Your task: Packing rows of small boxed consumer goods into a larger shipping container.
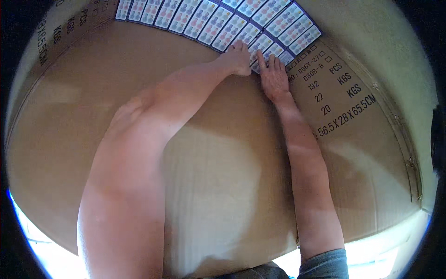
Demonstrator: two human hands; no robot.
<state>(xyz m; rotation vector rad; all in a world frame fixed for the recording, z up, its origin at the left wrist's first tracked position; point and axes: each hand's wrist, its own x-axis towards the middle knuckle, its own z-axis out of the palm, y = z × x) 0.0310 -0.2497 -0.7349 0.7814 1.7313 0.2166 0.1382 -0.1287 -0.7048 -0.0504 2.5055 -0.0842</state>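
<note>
Both arms reach deep into carton (93, 116). Left hand (238, 58) curled over edge of packs (218, 28) at far end, fingertips hidden, grip unclear. Right hand (273, 76) just beside it, flat, fingers (272, 63) straight, slightly spread, pressing on packs. Packs stand in tight row along far wall.
</note>
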